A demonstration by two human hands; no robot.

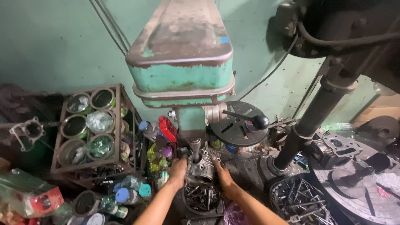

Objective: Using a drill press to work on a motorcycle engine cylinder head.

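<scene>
Fingers of left hand (179,168) and right hand (223,171): closed around opposite sides of a finned metal cylinder (201,164), gripped directly under the drill spindle (194,146) of a green drill press (183,66). Risk, as judged: fingers lie close to the spindle; a hand-held part could snatch and spin. Below: tin of loose bolts (202,198).

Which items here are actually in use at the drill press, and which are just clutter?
In use:
- left hand and right hand, gripping the finned metal cylinder from both sides
- green drill press, its spindle over the cylinder

Lying about:
- metal rack of open tins
- spray cans
- tub of bolts
- engine part on the right
</scene>
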